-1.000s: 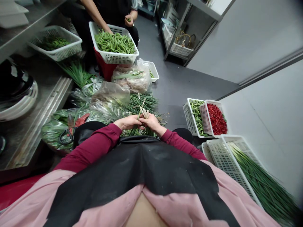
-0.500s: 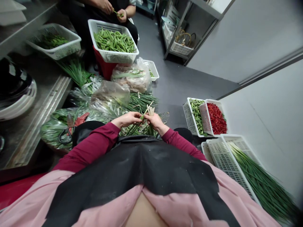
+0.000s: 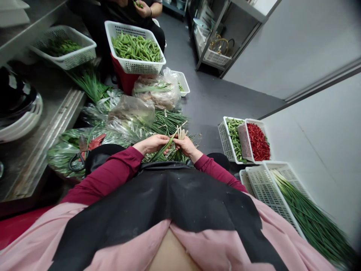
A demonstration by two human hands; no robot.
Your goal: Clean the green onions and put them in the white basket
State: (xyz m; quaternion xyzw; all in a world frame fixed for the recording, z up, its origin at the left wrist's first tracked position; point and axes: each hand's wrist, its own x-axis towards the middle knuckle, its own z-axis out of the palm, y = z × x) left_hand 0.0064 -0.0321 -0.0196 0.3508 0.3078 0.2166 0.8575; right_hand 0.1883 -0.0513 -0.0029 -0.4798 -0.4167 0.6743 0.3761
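Note:
In front of my apron, my right hand (image 3: 186, 146) is closed around a small bunch of garlic chives (image 3: 181, 133), their pale root ends pointing up and away from me. My left hand (image 3: 154, 144) pinches a few green chive stalks (image 3: 167, 146) close against the right hand's fingertips. Those stalks slant down to the left, and their lower ends are partly hidden. Beneath and beyond both hands lies a heap of loose chives (image 3: 169, 121) on the floor, with clear plastic bags (image 3: 131, 112) beside it.
A white basket of green peppers (image 3: 137, 48) stands before a seated co-worker (image 3: 145, 9). At right are baskets of green peppers (image 3: 235, 135), red chillies (image 3: 257, 141) and long chives (image 3: 307, 210). Scissors (image 3: 77, 162) lie on a bag at left, near a metal shelf (image 3: 53, 131).
The stalks in my left hand now lie more along the fingers, slanting across them. My right hand keeps its bunch almost in place. The co-worker's hands have moved up slightly.

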